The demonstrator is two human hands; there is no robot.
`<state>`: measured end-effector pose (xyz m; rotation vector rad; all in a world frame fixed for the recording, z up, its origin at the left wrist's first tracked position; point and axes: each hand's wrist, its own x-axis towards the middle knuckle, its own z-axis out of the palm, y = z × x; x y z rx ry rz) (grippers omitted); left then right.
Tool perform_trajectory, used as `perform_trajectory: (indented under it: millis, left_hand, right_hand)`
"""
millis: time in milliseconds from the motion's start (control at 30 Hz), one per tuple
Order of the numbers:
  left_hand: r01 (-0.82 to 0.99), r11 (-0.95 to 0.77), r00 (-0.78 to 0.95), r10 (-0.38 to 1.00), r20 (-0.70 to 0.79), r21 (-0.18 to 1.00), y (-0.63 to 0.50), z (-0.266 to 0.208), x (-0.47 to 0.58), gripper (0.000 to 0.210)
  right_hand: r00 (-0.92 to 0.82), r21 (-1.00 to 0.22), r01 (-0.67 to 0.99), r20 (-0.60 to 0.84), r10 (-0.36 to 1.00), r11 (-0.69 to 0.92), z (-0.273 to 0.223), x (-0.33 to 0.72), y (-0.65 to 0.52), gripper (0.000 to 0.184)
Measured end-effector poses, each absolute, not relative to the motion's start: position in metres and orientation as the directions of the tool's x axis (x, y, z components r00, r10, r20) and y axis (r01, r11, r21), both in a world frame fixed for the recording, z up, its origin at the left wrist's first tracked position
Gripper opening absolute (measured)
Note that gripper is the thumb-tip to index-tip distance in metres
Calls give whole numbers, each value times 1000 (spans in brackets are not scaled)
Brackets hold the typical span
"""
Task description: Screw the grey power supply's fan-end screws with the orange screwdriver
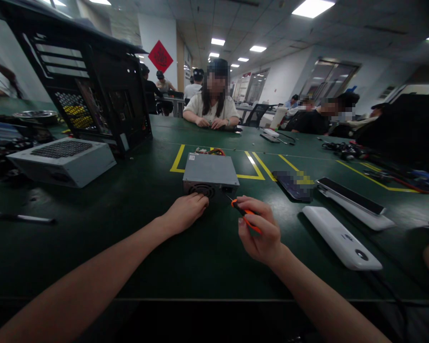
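Note:
A grey computer power supply (210, 167) lies on the green table ahead of me, with bundled cables (214, 151) at its back. Its fan grille and power socket face me. My left hand (188, 212) is at the lower front by the grille, its fingers bent and close together, seemingly touching the casing. Whatever may be under those fingertips is hidden. In my right hand (260, 228) is an orange and black screwdriver (248, 216), gripped between thumb and fingers. Its thin tip points at the front right corner, near the socket; contact cannot be made out.
An open black computer case (123, 95) and a second power supply (66, 162) stand on the left. To the right lie a phone (293, 186) and white power banks, one in front (339, 236), with trailing cables. A person (214, 107) sits across the table (157, 271).

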<state>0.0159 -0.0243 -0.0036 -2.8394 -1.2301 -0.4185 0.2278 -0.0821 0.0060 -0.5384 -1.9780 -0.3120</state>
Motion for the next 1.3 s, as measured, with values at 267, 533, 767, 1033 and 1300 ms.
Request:
perform_trajectory:
  millis: [267, 533, 767, 1033, 1300]
  left_hand:
    - [707, -707, 664, 677, 319, 29, -25, -4, 17, 27]
    - [728, -678, 666, 664, 341, -101, -26, -5, 17, 45]
    - [725, -674, 674, 653, 345, -141, -26, -6, 17, 49]
    - [728, -671, 673, 661, 332, -140, -26, -5, 17, 52]
    - [732, -666, 670, 664, 332, -146, -25, -6, 18, 52]
  right_hand:
    - [-353, -15, 521, 906, 232, 853, 6, 227, -83, 43]
    - [-291, -95, 467, 923, 253, 879, 0, 225, -81, 48]
    - [-272, -103, 525, 920, 281, 845, 2, 227, -81, 43]
    - [-242, -74, 565, 937, 251, 821, 2, 227, -80, 45]
    - [-231, -67, 564, 944, 235, 823, 1, 225, -78, 54]
